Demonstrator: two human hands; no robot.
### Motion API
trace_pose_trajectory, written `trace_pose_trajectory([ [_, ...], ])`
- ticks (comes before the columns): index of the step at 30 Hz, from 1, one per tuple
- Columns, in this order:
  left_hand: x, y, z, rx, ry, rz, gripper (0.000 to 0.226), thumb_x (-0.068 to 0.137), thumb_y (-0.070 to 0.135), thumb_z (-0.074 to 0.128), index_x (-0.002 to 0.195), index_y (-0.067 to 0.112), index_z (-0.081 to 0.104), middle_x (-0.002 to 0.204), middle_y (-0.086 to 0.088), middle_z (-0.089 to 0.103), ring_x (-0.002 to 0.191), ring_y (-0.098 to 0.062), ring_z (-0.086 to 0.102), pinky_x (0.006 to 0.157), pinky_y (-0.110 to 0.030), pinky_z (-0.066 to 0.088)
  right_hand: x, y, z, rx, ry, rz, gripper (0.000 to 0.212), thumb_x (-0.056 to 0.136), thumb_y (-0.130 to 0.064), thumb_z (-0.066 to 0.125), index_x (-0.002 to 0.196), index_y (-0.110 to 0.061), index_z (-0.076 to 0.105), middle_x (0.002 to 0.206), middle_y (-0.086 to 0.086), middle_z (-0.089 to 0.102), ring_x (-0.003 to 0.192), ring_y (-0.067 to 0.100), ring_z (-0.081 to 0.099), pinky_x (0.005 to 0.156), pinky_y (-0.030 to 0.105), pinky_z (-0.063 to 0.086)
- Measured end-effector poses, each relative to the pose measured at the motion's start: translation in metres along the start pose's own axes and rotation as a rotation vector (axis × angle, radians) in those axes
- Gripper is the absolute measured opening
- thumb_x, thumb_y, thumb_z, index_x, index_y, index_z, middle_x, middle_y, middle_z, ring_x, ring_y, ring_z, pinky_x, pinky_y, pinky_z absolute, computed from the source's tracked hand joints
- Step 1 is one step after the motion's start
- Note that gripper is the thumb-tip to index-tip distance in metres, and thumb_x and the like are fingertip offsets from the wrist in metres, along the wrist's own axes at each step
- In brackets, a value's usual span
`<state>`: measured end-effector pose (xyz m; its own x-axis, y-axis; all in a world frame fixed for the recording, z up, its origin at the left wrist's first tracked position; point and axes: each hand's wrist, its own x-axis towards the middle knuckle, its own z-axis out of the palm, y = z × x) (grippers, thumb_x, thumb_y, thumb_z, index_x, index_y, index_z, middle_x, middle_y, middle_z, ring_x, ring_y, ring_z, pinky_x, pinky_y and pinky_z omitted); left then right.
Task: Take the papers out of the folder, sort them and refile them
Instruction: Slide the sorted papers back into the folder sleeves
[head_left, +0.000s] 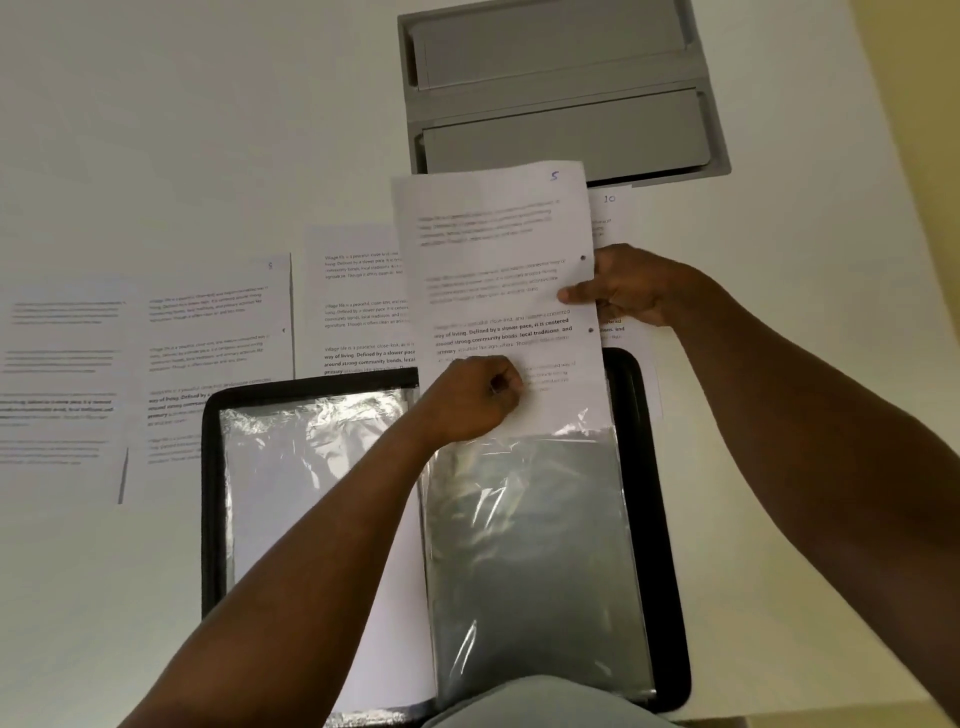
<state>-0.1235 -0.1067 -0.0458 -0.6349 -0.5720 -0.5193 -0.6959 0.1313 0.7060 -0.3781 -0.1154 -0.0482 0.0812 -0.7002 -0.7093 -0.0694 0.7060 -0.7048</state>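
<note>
White sheet (498, 270) marked "5": left hand (470, 397) pinches its six-o'clock end, right hand (623, 286) pinches its three-o'clock edge.

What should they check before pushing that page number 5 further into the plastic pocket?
1. Right hand holds the side edge of the page marked 5: ok.
2. Left hand pinches the page near its lower part: ok.
3. Bottom edge inside the clear sleeve: cannot tell.
4. Page lined up with the sleeve: not ok, slightly tilted.
5. Folder lies open and flat: ok.
</note>
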Motion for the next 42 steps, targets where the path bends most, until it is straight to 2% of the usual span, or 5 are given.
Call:
trace_pose_trajectory([
  [10,0.016,0.036,0.02,-0.127,-0.105,0.002,0.016,0.091,0.023,0.065,0.089,0.008,0.072,0.086,-0.001,0.072,0.081,-0.014,0.066,0.087,-0.034,0.055,0.003,-0.001,0.02,0.286,-0.006,-0.007,0.042,0.089,-0.005,0.065,0.129,-0.01,0.058,0.125,0.008,0.066,0.109,0.024,0.066,0.093,0.042,0.054],
  [16,0.024,0.04,0.024,-0.161,-0.016,-0.021,0.014,0.093,0.02,0.062,0.08,0.023,0.066,0.08,0.007,0.069,0.073,-0.008,0.064,0.08,-0.029,0.054,-0.007,0.001,0.008,0.008,-0.08,0.1,0.04,0.087,-0.005,0.067,0.125,-0.014,0.057,0.113,0.002,0.069,0.1,0.019,0.068,0.075,0.032,0.06],
  [30,0.024,0.04,0.029,-0.074,0.035,0.008,0.012,0.094,0.027,0.06,0.084,0.024,0.064,0.083,0.006,0.068,0.08,-0.011,0.063,0.077,-0.022,0.047,-0.003,0.007,0.012,-0.173,-0.113,0.192,0.036,0.085,-0.015,0.071,0.12,-0.013,0.063,0.111,0.005,0.071,0.092,0.015,0.069,0.073,0.027,0.059],
  [38,0.024,0.04,0.031,-0.091,0.044,0.023,0.011,0.094,0.027,0.061,0.085,0.021,0.066,0.083,0.006,0.067,0.082,-0.011,0.064,0.081,-0.023,0.048,-0.006,0.013,0.02,-0.123,0.0,0.045,0.048,0.087,-0.026,0.07,0.131,-0.018,0.055,0.122,0.003,0.065,0.104,0.02,0.065,0.087,0.037,0.056],
  [42,0.022,0.04,0.03,-0.087,0.045,0.007,0.014,0.094,0.029,0.06,0.086,0.021,0.068,0.084,0.003,0.071,0.08,-0.012,0.066,0.077,-0.025,0.051,-0.008,0.012,0.014,-0.339,-0.194,0.172,0.065,0.068,-0.026,0.083,0.127,-0.015,0.06,0.119,0.006,0.068,0.107,0.023,0.065,0.088,0.038,0.056],
])
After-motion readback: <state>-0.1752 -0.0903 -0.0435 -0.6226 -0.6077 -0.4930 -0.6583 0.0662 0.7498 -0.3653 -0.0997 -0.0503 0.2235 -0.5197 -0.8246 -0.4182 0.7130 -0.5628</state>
